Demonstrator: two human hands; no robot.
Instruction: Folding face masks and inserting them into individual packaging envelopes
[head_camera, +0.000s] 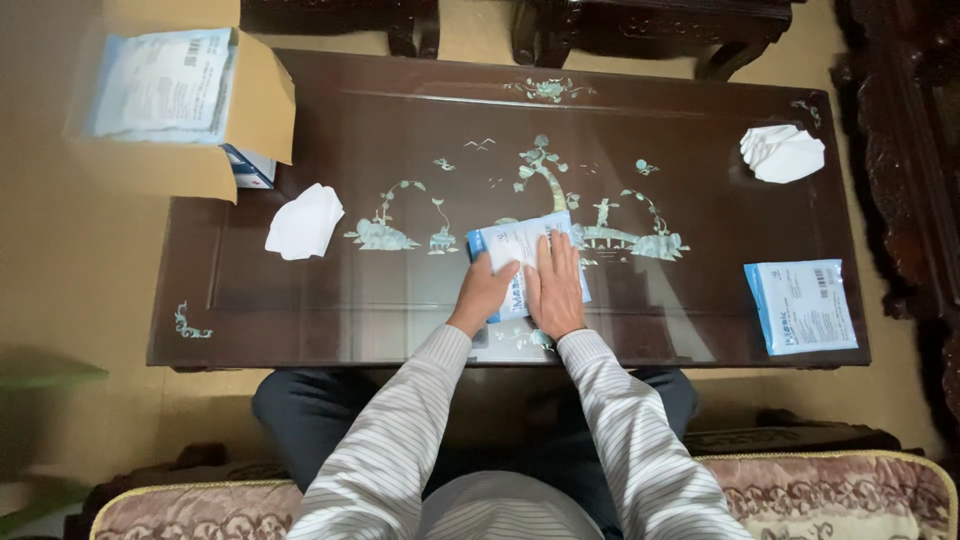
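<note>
striped long sleeves (400, 440), dark trousers (300, 410)
</note>
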